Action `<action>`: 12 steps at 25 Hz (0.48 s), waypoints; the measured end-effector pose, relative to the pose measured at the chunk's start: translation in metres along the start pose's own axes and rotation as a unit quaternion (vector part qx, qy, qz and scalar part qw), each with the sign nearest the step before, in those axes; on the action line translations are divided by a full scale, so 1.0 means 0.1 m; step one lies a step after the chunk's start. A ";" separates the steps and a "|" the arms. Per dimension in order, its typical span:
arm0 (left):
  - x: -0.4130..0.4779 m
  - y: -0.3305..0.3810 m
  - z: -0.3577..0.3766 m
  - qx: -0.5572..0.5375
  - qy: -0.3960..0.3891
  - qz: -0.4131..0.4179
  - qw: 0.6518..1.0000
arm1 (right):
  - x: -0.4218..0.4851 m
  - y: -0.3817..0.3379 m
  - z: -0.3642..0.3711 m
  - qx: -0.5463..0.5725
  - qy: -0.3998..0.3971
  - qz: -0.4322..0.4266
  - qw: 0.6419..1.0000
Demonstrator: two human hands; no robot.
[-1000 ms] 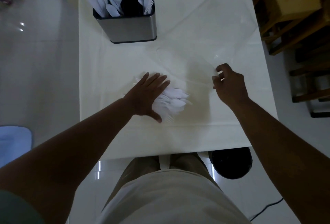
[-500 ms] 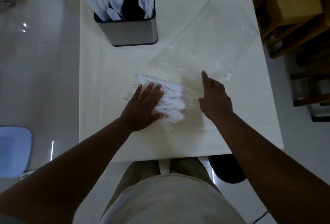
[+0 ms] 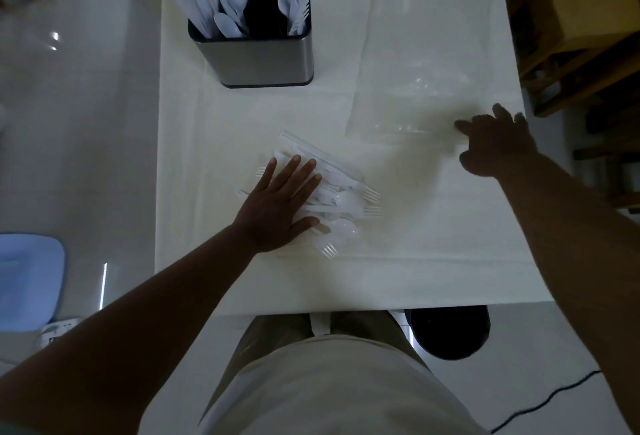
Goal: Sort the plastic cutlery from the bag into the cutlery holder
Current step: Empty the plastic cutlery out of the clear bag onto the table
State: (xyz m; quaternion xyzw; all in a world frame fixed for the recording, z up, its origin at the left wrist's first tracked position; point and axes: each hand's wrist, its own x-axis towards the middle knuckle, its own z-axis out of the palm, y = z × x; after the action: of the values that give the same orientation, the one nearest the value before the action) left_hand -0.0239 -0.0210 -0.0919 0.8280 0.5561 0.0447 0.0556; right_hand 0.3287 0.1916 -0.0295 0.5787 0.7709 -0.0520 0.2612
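Note:
A pile of white plastic cutlery (image 3: 341, 200), forks and spoons among it, lies in the middle of the white table (image 3: 433, 261). My left hand (image 3: 280, 207) rests flat on the pile's left side, fingers spread. The clear plastic bag (image 3: 420, 64) lies flat at the table's right, empty as far as I can tell. My right hand (image 3: 495, 140) sits at the bag's near right corner, fingers apart, touching or just beside it. A steel cutlery holder (image 3: 266, 57) stands at the back, with knives and spoons in its left part and forks in its right.
Wooden chairs (image 3: 581, 36) stand beyond the table's right edge. A black round stool or bin (image 3: 450, 334) sits under the near edge. A blue lid-like object (image 3: 27, 282) lies on the floor at the left. A cable (image 3: 554, 396) runs across the floor.
The bag has been drawn away from the cutlery and now lies flat at the right. My right hand moved right with it. My left hand stayed on the pile.

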 end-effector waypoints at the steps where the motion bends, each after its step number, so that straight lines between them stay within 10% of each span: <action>1: -0.01 0.00 0.00 -0.001 0.002 -0.002 1.000 | -0.01 -0.02 0.05 -0.012 -0.001 -0.008 1.000; 5: -0.06 0.00 -0.03 -0.004 0.002 -0.030 1.000 | -0.26 -0.43 0.29 0.052 0.104 -0.097 0.988; 12: -0.35 -0.11 -0.10 -0.015 -0.024 -0.090 0.996 | -0.28 -0.58 0.63 0.096 0.063 -0.107 0.987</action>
State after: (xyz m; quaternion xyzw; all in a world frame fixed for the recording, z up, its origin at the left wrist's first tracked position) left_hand -0.0489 -0.0491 -0.0836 0.7747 0.6260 0.0275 0.0850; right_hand 0.3026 0.1242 -0.0831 0.5171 0.8349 -0.1171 0.1476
